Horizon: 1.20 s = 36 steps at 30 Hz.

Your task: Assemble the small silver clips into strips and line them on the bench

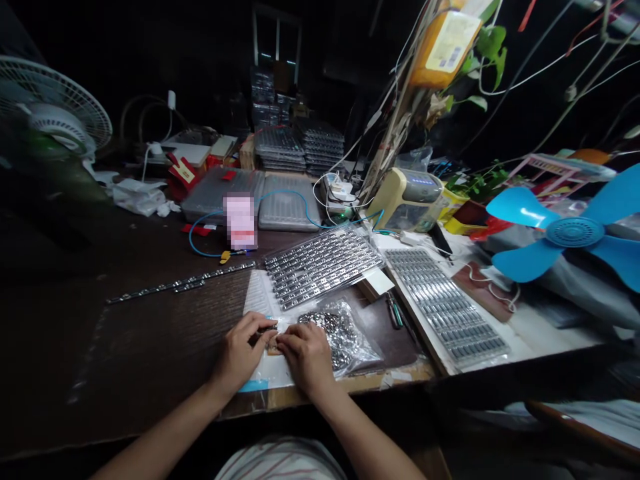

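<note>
The left grip (244,341) pinches a small part (271,327) beside the right grip (309,350). That one's hold, I can't tell.

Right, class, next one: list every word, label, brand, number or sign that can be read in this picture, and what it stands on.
None can be read.
White label with a barcode, on the hanging orange package: too small and blurred.
Pink panel: pixelated, unreadable.
Pale yellow mark on the red packet: too blurred.
</note>
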### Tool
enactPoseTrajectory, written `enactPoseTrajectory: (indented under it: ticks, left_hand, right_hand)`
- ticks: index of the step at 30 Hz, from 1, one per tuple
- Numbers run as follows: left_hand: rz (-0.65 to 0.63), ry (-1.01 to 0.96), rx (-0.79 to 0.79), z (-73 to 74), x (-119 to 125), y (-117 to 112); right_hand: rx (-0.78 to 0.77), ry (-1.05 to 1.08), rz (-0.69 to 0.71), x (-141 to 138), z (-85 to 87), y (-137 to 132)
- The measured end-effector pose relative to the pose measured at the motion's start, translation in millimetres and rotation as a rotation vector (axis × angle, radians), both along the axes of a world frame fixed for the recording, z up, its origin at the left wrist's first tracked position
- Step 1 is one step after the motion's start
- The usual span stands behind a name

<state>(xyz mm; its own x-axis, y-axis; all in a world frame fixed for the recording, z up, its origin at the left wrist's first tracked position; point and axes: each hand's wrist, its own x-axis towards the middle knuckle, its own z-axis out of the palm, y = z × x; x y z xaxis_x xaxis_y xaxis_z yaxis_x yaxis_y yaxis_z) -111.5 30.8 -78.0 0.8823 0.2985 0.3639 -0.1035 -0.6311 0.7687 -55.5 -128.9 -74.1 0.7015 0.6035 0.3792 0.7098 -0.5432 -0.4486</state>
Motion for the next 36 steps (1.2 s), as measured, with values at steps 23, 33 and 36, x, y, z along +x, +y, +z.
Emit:
enactPoseTrajectory:
  ticks: [23,33,36]
  left_hand:
    - [-0.190,0.091,0.153,5.3,4.2,-29.8]
    - [-0.214,0.124,0.154,2.5,5.3,-29.8]
    - [-0.223,0.120,0.110,3.1,4.6,-31.7]
  right_hand:
    - [0.104,0.005,-0.147,21.1,-4.7,-42.9]
    - [0.166,0.049,-0.159,19.6,-2.8,-44.3]
    - [0.206,0.068,-0.147,20.4,-4.0,-44.9]
